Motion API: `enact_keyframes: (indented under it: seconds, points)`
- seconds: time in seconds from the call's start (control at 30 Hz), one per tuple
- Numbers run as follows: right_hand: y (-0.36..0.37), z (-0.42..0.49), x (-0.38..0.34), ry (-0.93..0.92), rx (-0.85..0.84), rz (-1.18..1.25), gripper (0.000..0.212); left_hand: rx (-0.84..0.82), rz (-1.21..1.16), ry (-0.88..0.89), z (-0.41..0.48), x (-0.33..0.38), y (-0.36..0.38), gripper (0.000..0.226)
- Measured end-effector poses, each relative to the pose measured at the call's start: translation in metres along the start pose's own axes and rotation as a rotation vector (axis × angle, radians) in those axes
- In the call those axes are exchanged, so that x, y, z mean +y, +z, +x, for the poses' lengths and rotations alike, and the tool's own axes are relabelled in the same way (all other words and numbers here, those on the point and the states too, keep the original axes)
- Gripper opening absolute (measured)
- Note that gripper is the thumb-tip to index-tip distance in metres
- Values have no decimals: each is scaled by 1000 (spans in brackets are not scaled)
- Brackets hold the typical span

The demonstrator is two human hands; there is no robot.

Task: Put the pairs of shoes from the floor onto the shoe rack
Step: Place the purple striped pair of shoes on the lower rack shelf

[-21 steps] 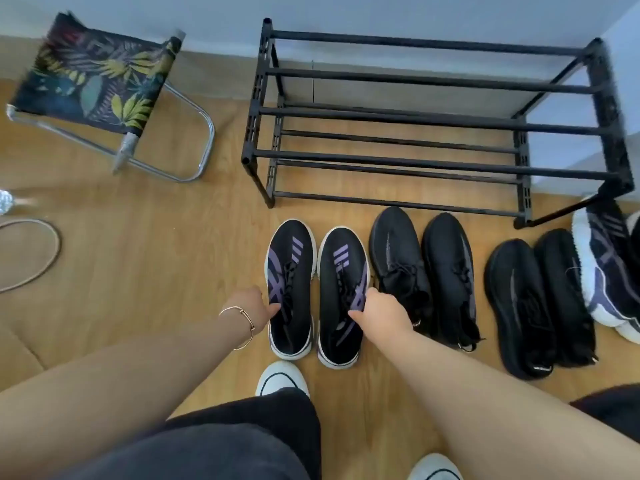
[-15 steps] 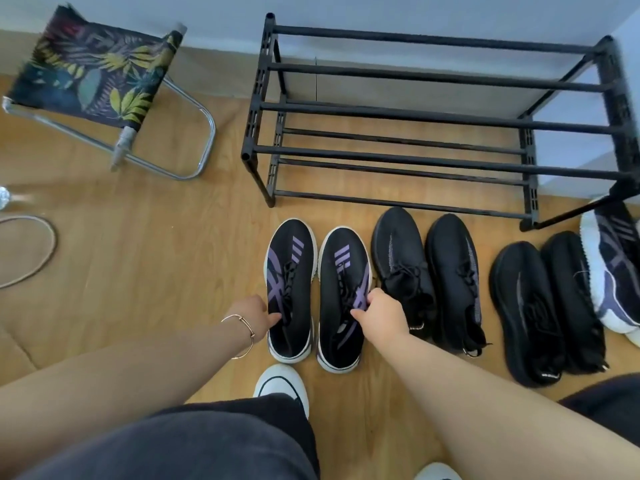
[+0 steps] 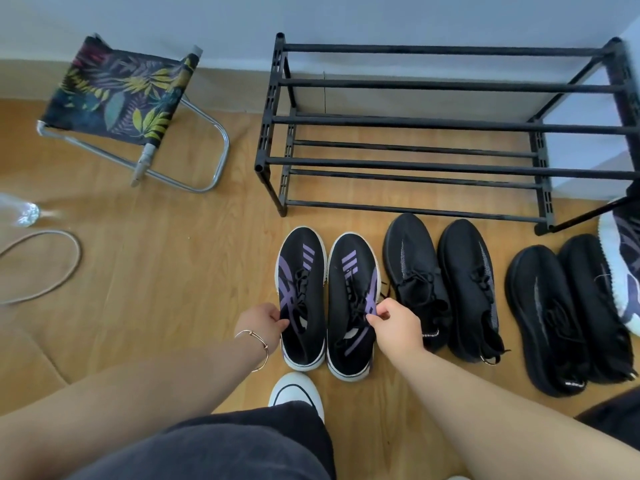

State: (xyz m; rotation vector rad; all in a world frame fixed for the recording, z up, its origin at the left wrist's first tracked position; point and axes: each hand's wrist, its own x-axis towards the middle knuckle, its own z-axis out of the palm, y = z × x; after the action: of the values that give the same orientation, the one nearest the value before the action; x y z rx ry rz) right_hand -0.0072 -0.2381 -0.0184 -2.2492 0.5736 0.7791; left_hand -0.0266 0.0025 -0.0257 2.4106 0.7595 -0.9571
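The left hand (image 3: 261,322) pinches the collar of the left purple-striped shoe (image 3: 302,296); the right hand's (image 3: 398,325) fingers pinch its mate (image 3: 351,299). Both shoes sit on the floor (image 3: 166,271), just before the bare shoe rack (image 3: 415,129); black shoes (image 3: 415,271) crowd the right.

**Around the edges of the room**

A folding stool (image 3: 128,109) is standing at the upper left, its dark fabric seat printed with yellow, teal and red leaves, its bent chrome tube legs resting on the wooden floor (image 3: 166,265). Near the left edge a clear plastic bottle (image 3: 20,211) is lying on its side, only partly in view. Just below it a thin hose or cable (image 3: 59,268) is curving in a loop across the boards. A pale blue-grey wall (image 3: 346,15) is running along the top, with a beige skirting board (image 3: 228,95) meeting the floor beneath it.
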Motion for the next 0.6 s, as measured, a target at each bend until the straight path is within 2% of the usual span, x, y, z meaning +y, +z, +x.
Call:
enact_keyframes:
  seconds: [0.23, 0.43, 0.6]
  points:
    - [-25, 1, -20, -126, 47, 103, 14, 111, -123, 121, -6, 3, -20, 19]
    - [-61, 22, -42, -151, 125, 231, 8, 181, -229, 217, 1, 43, -47, 14]
    - [-91, 50, -64, -160, 172, 352, 11, 237, -252, 263, 15, 86, -67, 15]
